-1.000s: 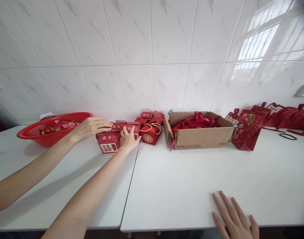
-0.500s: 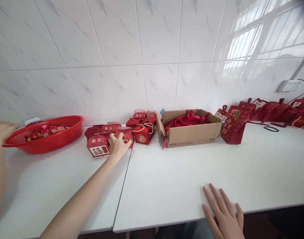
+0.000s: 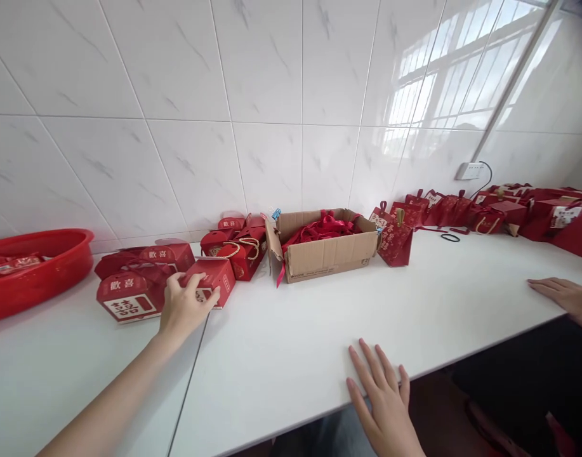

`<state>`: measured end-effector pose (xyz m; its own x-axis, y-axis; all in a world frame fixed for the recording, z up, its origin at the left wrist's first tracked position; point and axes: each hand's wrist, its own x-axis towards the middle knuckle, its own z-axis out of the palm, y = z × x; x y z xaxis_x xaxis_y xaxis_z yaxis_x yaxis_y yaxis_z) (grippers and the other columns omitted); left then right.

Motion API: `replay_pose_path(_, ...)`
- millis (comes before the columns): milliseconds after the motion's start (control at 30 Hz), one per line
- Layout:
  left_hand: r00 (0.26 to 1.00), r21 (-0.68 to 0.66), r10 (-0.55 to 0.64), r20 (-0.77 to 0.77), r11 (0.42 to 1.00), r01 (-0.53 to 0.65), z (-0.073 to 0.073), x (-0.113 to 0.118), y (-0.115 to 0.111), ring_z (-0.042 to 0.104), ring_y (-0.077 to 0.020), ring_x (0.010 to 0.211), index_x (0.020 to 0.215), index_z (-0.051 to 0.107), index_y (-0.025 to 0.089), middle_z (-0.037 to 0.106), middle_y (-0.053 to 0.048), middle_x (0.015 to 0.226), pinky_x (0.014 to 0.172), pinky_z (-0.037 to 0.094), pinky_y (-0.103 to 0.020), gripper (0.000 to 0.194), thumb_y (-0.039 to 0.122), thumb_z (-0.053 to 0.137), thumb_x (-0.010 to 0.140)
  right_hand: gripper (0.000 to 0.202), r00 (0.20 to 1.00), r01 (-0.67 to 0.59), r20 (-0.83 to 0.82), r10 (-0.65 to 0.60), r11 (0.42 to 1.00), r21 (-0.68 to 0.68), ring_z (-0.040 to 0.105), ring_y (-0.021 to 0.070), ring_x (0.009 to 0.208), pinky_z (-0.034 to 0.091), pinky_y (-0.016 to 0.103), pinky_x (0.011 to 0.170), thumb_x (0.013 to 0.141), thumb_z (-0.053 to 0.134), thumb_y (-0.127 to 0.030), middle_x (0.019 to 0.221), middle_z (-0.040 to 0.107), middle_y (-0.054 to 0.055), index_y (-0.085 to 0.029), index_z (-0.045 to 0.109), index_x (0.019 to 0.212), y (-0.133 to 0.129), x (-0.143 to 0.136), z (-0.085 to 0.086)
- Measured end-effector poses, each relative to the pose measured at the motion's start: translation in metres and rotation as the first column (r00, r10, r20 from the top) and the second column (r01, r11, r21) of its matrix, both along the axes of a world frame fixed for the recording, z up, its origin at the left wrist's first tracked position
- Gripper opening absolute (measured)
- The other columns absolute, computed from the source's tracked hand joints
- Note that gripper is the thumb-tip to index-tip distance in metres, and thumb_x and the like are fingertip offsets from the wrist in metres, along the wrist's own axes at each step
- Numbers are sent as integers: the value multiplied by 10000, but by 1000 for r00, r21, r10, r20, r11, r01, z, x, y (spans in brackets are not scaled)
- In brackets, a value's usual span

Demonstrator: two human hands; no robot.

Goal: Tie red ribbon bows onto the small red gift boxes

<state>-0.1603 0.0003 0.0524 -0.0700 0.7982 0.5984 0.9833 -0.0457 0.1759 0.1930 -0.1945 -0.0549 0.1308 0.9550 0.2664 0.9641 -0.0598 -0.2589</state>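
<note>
My left hand (image 3: 186, 304) is closed around a small red gift box (image 3: 219, 277), fingers over its front and top. The box sits at the seam between the two tables, and my palm hides part of its printed front. Just left of it stand more red candy boxes (image 3: 132, 298) with white printed panels, ribbon lying over them. To its right are red boxes with gold rope handles (image 3: 249, 257). My right hand (image 3: 381, 397) lies on the white table's (image 3: 300, 343) front edge, fingers spread and holding nothing.
A cardboard box (image 3: 331, 254) of red ribbons stands near the tiled wall. Red gift bags (image 3: 398, 244) line the back right, with a black ring (image 3: 450, 238) near them. At far left is a red plastic basket (image 3: 66, 279). Another person's hand (image 3: 564, 297) rests at right.
The view has swung right. In my left hand, the gift box now shows more of its top and right side. A person's arm at left has left view; another hand appears at right.
</note>
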Motion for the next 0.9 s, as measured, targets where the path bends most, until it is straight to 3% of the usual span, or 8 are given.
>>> replay_pose_path(133, 996, 27, -84, 2, 996, 84, -5, 20, 9, 473, -350, 1154, 1129, 606, 188, 325, -152, 1250, 909, 488, -432, 465, 467, 585, 757, 496, 1000, 22, 4, -22, 1000, 1, 224, 292, 1417, 190, 598, 1098, 962, 226, -473, 1534, 263, -30, -372, 297, 1442, -2, -2, 2)
replay_pose_path(267, 996, 4, -91, -7, 996, 91, -4, 45, 11, 455, -349, 1172, 1131, 616, 192, 349, -153, 1256, 846, 514, -414, 453, 475, 579, 778, 501, 1000, 25, 10, -25, 999, 31, 239, 290, 1412, 196, 594, 1094, 966, 194, -466, 1522, 296, -14, -346, 356, 1425, -3, -6, 7)
replay_pose_path(400, 999, -60, -43, -26, 997, 42, 1, 66, 3, 442, -365, 1175, 1167, 591, 228, 374, -156, 1269, 699, 538, -410, 487, 554, 510, 814, 503, 1000, 26, 4, -26, 1000, 9, 237, 288, 1413, 194, 600, 1094, 961, 220, -473, 1523, 289, -15, -336, 365, 1422, -4, -6, 12)
replay_pose_path(567, 998, -81, -44, -49, 996, 39, 6, 79, -10, 469, -365, 1127, 1129, 595, 237, 402, -146, 1229, 650, 539, -411, 493, 580, 546, 779, 491, 1000, 28, -3, -28, 1000, -9, 232, 269, 1417, 184, 571, 1113, 964, 239, -462, 1520, 301, -19, -334, 371, 1419, -5, -7, 21)
replay_pose_path(800, 959, -50, -282, -18, 958, 281, -7, 85, -4, 449, -343, 1193, 1260, 544, 239, 338, -145, 1322, 829, 521, -428, 452, 422, 536, 846, 494, 999, 30, -13, -30, 1000, 2, 226, 274, 1417, 163, 572, 1111, 963, 237, -455, 1519, 310, -2, -318, 389, 1413, -7, -7, 21)
replay_pose_path(900, 918, 2, -396, -12, 918, 396, -9, 74, -5, 508, -285, 1129, 1305, 488, 246, 315, -133, 1371, 773, 536, -372, 461, 374, 520, 863, 503, 1000, 13, -20, -13, 1000, -1, 221, 273, 1419, 155, 572, 1112, 962, 223, -465, 1522, 302, -5, -319, 382, 1417, -7, -4, 17)
